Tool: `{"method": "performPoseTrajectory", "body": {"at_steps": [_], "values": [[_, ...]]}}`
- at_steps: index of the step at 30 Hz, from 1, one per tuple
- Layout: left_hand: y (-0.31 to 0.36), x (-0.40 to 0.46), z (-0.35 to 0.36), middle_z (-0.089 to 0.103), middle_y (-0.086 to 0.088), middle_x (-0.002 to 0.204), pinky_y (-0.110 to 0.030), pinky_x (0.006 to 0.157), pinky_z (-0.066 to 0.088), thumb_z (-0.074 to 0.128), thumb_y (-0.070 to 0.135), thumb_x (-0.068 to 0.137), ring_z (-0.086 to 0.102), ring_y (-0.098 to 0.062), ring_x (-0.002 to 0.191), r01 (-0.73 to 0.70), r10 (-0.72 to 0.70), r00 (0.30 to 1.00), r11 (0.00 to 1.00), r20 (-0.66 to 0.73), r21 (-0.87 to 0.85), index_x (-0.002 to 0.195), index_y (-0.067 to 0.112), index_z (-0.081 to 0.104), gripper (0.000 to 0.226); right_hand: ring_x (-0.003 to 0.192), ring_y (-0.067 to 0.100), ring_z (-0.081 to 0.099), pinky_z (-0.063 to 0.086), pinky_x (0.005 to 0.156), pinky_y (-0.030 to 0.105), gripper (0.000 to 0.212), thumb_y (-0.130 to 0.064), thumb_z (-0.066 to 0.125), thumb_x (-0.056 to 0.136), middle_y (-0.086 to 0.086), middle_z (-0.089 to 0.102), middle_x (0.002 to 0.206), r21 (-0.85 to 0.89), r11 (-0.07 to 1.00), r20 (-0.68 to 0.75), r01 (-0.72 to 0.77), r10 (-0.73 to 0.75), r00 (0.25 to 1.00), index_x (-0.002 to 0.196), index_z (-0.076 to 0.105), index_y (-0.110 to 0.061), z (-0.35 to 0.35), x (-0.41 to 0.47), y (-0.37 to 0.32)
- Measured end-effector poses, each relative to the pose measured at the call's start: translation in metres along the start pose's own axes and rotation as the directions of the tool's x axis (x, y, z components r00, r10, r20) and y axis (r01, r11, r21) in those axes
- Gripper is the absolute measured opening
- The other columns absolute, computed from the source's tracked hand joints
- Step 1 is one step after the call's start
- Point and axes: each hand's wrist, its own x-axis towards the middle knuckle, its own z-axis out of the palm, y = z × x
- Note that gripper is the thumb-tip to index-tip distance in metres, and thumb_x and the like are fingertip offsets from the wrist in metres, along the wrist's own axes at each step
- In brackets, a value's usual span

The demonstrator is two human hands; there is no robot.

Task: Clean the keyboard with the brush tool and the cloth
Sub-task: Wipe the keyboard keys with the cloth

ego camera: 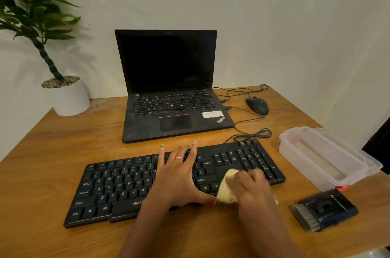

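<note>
Two hands on one keyboard [118,190]: left hand [177,175] flat, fingers spread; right hand [251,186] gripping one cloth [226,188]; one brush tool [322,212] beside it.

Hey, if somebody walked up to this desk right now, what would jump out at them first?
Probably the two hands on the black keyboard at the front of the desk: the left hand lies flat on the keys while the right hand presses a yellow cloth near the arrow keys. Behind it an open laptop shows a dark screen. The brush tool lies unused at the right, beside a clear plastic box.
</note>
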Motion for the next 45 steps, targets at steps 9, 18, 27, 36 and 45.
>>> {"method": "performPoseTrajectory", "body": {"at_steps": [9, 18, 27, 36, 45], "values": [[0.001, -0.001, -0.001, -0.002, 0.005, 0.162, -0.050, 0.111, -0.027, 0.051, 0.094, 0.053, -0.008, -0.014, 0.148, 0.002, -0.002, 1.000, 1.000, 0.003, -0.022, 0.149, 0.027, -0.025, 0.139, 0.122, 0.018, 0.034, 0.032, 0.102, 0.028, 0.051, -0.011, 0.055, 0.088, -0.001, 0.046, 0.134, -0.052, 0.992, -0.038, -0.118, 0.117, 0.992, 0.137, 0.043, -0.019, -0.020, 0.036, 0.009], [0.001, -0.002, 0.000, -0.002, 0.005, 0.162, -0.052, 0.113, -0.023, 0.053, 0.093, 0.053, -0.007, -0.014, 0.148, -0.006, 0.006, 1.000, 0.999, -0.008, -0.044, 0.149, 0.028, -0.025, 0.139, 0.122, 0.019, 0.033, 0.034, 0.099, 0.027, 0.044, -0.014, 0.045, 0.094, 0.002, 0.042, 0.136, -0.124, 0.983, -0.097, -0.131, 0.120, 0.988, 0.138, 0.040, -0.017, -0.015, 0.061, 0.015], [0.001, -0.001, 0.000, 0.003, 0.004, 0.162, -0.051, 0.114, -0.021, 0.055, 0.092, 0.054, -0.005, -0.014, 0.148, -0.012, 0.011, 0.999, 0.999, -0.030, -0.052, 0.149, 0.027, -0.024, 0.140, 0.119, 0.017, 0.032, 0.032, 0.098, 0.027, 0.051, -0.013, 0.051, 0.090, 0.000, 0.039, 0.131, -0.045, 0.999, -0.008, 0.030, -0.031, 1.000, 0.139, 0.040, -0.021, -0.004, 0.060, -0.005], [0.001, -0.002, 0.001, 0.004, 0.005, 0.162, -0.051, 0.114, -0.022, 0.060, 0.086, 0.058, -0.005, -0.012, 0.148, -0.012, 0.010, 0.999, 0.997, -0.030, -0.074, 0.150, 0.024, -0.023, 0.138, 0.120, 0.021, 0.040, 0.033, 0.098, 0.034, 0.058, -0.027, 0.070, 0.077, -0.001, 0.047, 0.135, -0.063, 0.981, 0.128, 0.181, -0.172, 0.977, 0.130, 0.050, -0.019, -0.008, 0.054, -0.027], [-0.003, -0.005, -0.001, 0.000, 0.007, 0.162, -0.053, 0.112, -0.024, 0.058, 0.090, 0.054, -0.008, -0.011, 0.148, -0.003, 0.003, 1.000, 0.997, -0.010, -0.073, 0.149, 0.028, -0.026, 0.140, 0.105, 0.023, 0.055, 0.046, 0.082, 0.037, 0.065, -0.034, 0.085, 0.049, 0.002, 0.063, 0.118, -0.105, 0.967, 0.200, 0.234, -0.210, 0.957, 0.109, 0.066, -0.016, -0.005, 0.055, -0.029]]}}
